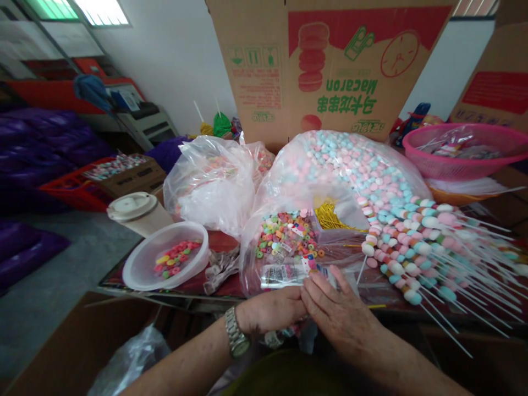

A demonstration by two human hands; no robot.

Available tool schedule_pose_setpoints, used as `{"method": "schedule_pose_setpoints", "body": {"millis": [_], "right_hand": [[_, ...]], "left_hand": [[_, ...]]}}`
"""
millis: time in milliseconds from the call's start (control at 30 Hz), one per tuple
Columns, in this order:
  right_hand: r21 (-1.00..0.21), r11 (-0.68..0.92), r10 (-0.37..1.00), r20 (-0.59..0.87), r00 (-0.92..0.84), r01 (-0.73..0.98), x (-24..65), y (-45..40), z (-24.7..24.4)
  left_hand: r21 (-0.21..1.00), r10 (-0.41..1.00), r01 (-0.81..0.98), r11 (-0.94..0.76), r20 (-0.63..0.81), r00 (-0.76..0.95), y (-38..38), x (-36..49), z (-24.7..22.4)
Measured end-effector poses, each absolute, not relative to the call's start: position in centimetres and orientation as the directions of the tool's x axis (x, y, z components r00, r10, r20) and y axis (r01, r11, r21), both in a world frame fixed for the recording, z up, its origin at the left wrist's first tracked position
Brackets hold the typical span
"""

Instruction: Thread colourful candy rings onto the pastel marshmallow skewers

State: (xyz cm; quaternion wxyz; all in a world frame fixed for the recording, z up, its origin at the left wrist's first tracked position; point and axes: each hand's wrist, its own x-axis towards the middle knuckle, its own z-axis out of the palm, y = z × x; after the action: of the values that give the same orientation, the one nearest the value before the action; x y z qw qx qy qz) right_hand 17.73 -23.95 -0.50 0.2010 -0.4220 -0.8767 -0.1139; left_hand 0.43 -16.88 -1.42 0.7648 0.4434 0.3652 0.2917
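Note:
My left hand (pixel 274 312), with a watch at the wrist, is closed at the table's front edge. Its fingertips disappear behind my right hand (pixel 336 308), whose fingers press together against them. Whatever may be pinched between the hands is hidden. Just beyond them lies a clear printed plastic wrapper (pixel 282 276). Ring-shaped candies (pixel 270 236) in several colours sit behind it on a clear sheet, beside a box of gold twist ties (pixel 330 215). To the right is a pile of pink, white and blue marshmallow skewers (pixel 416 247), their white sticks pointing toward me.
A large clear bag of marshmallows (pixel 350 159) stands behind. On the left are a bowl of ring candies (pixel 132 269), a lidded cup (pixel 136 212) and a knotted white bag (pixel 214 187). A pink basket (pixel 470 165) is at right. A macaron carton (pixel 264 60) rises at the back.

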Motion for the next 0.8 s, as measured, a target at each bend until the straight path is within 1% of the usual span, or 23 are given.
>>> {"method": "schedule_pose_setpoints", "body": {"millis": [33,67,100,133,167,200,233,267,300,333,367,400,433,467,500,533,567,600,633,667,700,733,800], "right_hand": [[0.064,0.623,0.698,0.403,-0.592,0.779,17.6,-24.1,-1.1],[0.053,0.628,0.716,0.350,-0.603,0.776,17.6,-24.3,-1.8],[-0.007,0.630,0.744,0.292,-0.601,0.777,17.6,-24.6,-2.4],[-0.124,0.619,0.777,0.240,-0.582,0.776,17.6,-24.8,-3.0],[-0.315,0.562,0.827,0.183,-0.532,0.765,17.6,-25.2,-3.6],[-0.533,0.445,0.880,0.108,-0.463,0.720,17.5,-25.6,-4.2],[-0.710,0.289,0.919,0.018,-0.394,0.642,17.3,-25.9,-4.7],[-0.838,0.123,0.936,-0.079,-0.342,0.531,17.1,-26.3,-5.1],[-0.920,-0.024,0.933,-0.161,-0.322,0.392,16.9,-26.6,-5.4],[-0.960,-0.139,0.918,-0.217,-0.331,0.243,16.7,-26.6,-5.5],[-0.970,-0.217,0.902,-0.242,-0.358,0.108,16.7,-26.5,-5.2],[-0.964,-0.266,0.886,-0.249,-0.392,0.010,16.9,-26.0,-4.6],[-0.955,-0.296,0.874,-0.256,-0.414,-0.035,17.5,-25.2,-3.7],[-0.960,-0.280,0.880,-0.258,-0.399,0.003,18.3,-23.9,-2.4],[-0.961,-0.215,0.892,-0.266,-0.365,0.173,19.5,-22.3,-1.0],[-0.910,-0.102,0.939,-0.221,-0.262,0.402,20.8,-20.3,0.4],[-0.763,-0.018,0.991,-0.101,-0.092,0.646,22.2,-18.1,1.6],[-0.530,-0.018,1.000,-0.002,0.020,0.848,23.6,-15.8,2.5],[-0.443,-0.046,0.998,0.019,0.061,0.895,24.8,-13.4,3.0],[-0.385,-0.063,0.997,0.012,0.073,0.921,25.8,-11.3,3.1],[-0.338,-0.074,0.997,-0.019,0.072,0.938,26.4,-9.3,2.9],[-0.313,-0.080,0.996,-0.067,0.062,0.946,26.8,-7.7,2.3],[-0.266,-0.079,0.988,-0.152,0.039,0.961,27.1,-5.5,1.1]], "left_hand": [[0.921,0.708,-0.031,0.389,-0.277,0.649,-16.8,0.4,-1.3],[0.947,0.602,0.091,0.309,-0.269,0.752,-16.7,0.4,-1.1],[0.962,0.481,0.202,0.182,-0.266,0.835,-16.7,0.5,-0.8],[0.960,0.372,0.279,0.006,-0.261,0.891,-16.7,0.5,-0.3],[0.923,0.282,0.319,-0.213,-0.255,0.925,-16.7,0.5,0.1],[0.839,0.228,0.315,-0.443,-0.234,0.945,-16.7,0.6,0.7],[0.709,0.205,0.278,-0.648,-0.190,0.960,-16.7,0.6,1.3],[0.521,0.177,0.221,-0.825,-0.133,0.975,-16.7,0.7,1.8],[0.330,0.149,0.161,-0.930,-0.061,0.987,-16.7,0.7,2.3],[0.195,0.125,0.119,-0.974,0.022,0.992,-16.6,0.7,2.7],[0.116,0.110,0.098,-0.988,0.103,0.989,-16.4,0.7,2.9],[0.095,0.109,0.094,-0.991,0.171,0.979,-16.3,0.6,2.9],[0.126,0.136,0.109,-0.986,0.229,0.964,-16.1,0.6,2.8],[0.206,0.201,0.145,-0.968,0.285,0.937,-16.0,0.5,2.4],[0.333,0.307,0.194,-0.923,0.331,0.892,-15.8,0.5,1.9],[0.492,0.448,0.245,-0.835,0.352,0.822,-15.8,0.6,1.3],[0.662,0.600,0.278,-0.696,0.325,0.731,-15.7,0.8,0.7],[0.814,0.738,0.281,-0.509,0.245,0.629,-15.8,1.0,0.1],[0.923,0.840,0.253,-0.291,0.120,0.529,-15.8,1.3,-0.4],[0.977,0.896,0.202,-0.073,-0.025,0.443,-15.9,1.6,-0.8],[0.984,0.911,0.135,0.119,-0.162,0.378,-15.9,1.9,-1.1],[0.961,0.903,0.062,0.270,-0.275,0.332,-15.8,2.2,-1.3],[0.897,0.873,-0.064,0.438,-0.407,0.269,-15.6,2.4,-1.2]]}}
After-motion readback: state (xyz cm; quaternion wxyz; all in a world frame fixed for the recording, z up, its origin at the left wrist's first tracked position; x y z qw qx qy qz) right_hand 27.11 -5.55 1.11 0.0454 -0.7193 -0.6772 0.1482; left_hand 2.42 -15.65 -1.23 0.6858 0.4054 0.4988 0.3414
